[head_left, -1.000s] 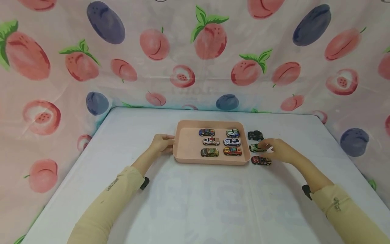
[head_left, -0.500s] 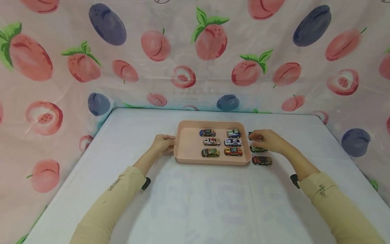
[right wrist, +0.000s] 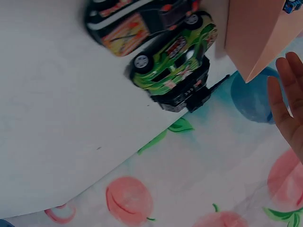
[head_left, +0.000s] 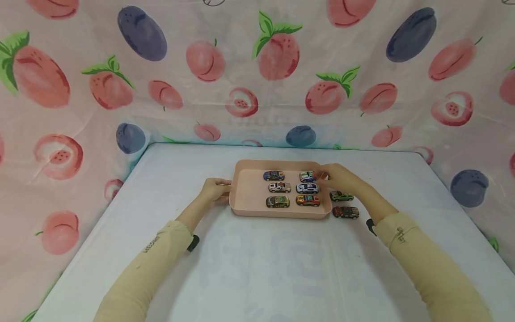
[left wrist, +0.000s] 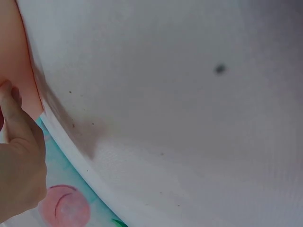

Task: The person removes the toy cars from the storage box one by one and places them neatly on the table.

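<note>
My left hand [head_left: 213,189] is at the left end of a peach-coloured tray [head_left: 249,210], fingertips against its outer wall. In the left wrist view, those fingers [left wrist: 12,111] overlap the tray wall. My right hand [head_left: 338,176] reaches over the tray's right rim, partly covering a green-and-white toy car [head_left: 307,176]. The right wrist view shows its fingers [right wrist: 285,104] loosely extended beside the tray corner. Below the green-and-white car are a white-and-blue toy car [head_left: 307,188] and an orange-red one [head_left: 308,200]. Outside the tray, a green toy car [head_left: 341,196] lies nearest the right hand.
A second column in the tray holds a blue toy car [head_left: 274,175], a white one [head_left: 279,187] and a dark green one [head_left: 277,202]. Right of the tray lie a dark red toy car [head_left: 345,212] and a black one [right wrist: 187,92]. A fruit-print curtain [head_left: 281,103] surrounds the white table [head_left: 261,268].
My right hand has moved from the green toy car, past the black one, leftward over the tray's right rim. The left hand stays at the tray's left end.
</note>
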`<move>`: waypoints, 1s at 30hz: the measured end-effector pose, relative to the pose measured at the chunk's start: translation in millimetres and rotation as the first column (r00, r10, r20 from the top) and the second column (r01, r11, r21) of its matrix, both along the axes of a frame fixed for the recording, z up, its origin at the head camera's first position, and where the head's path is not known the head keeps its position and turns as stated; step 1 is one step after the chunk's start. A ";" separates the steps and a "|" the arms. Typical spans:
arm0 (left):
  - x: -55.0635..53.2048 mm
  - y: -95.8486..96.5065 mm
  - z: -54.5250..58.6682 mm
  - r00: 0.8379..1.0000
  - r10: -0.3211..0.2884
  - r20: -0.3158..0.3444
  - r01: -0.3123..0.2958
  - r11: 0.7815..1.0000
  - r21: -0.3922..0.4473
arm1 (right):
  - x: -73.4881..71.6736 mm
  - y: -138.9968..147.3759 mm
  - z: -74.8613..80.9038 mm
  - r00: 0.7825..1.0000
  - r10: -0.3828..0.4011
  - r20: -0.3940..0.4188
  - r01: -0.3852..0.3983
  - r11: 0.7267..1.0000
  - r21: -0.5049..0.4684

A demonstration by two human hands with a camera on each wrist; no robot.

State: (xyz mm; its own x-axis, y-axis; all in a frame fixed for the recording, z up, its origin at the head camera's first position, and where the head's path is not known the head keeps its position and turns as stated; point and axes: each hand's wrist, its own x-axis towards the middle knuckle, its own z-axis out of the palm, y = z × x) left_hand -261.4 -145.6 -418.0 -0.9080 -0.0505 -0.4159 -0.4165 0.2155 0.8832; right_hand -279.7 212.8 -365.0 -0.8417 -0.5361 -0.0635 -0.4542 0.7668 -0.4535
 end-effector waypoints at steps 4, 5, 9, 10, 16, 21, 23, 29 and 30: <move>-0.7 1.3 -0.6 1.000 -0.004 -0.001 0.004 1.000 0.015 | -5.5 -10.7 0.2 1.000 -0.009 0.016 0.008 0.999 0.031; -0.9 1.8 -0.6 1.000 -0.002 0.002 0.002 1.000 0.016 | -7.2 -13.2 0.5 1.000 0.001 0.010 -0.001 0.999 0.039; -0.9 2.4 0.9 1.000 0.010 0.013 -0.010 1.000 0.002 | -14.3 -24.7 2.9 0.999 0.037 -0.015 -0.036 0.997 0.067; -0.9 2.2 1.6 1.000 0.009 0.015 -0.009 1.000 -0.001 | -16.3 -27.7 3.7 0.999 0.042 -0.018 -0.040 0.996 0.076; -2.8 -0.1 5.5 0.999 0.006 0.047 -0.007 1.000 0.023 | -26.9 -45.9 8.7 0.999 0.043 -0.002 -0.043 0.995 0.087; -5.2 -3.2 6.0 0.998 -0.001 0.065 -0.004 0.997 0.075 | -35.9 -58.9 9.6 0.996 0.086 0.019 -0.087 0.994 0.068; -5.3 -4.4 5.8 0.998 -0.003 0.070 -0.004 0.996 0.090 | -39.1 -62.9 8.5 0.994 0.105 0.026 -0.107 0.992 0.071; -5.8 -5.1 4.4 0.997 -0.017 0.078 0.007 0.992 0.128 | -47.4 -72.7 4.1 0.989 0.150 0.011 -0.150 0.984 0.099; -6.1 -4.9 4.0 0.997 -0.016 0.077 0.006 0.992 0.128 | -48.8 -74.5 3.4 0.987 0.161 -0.001 -0.160 0.981 0.112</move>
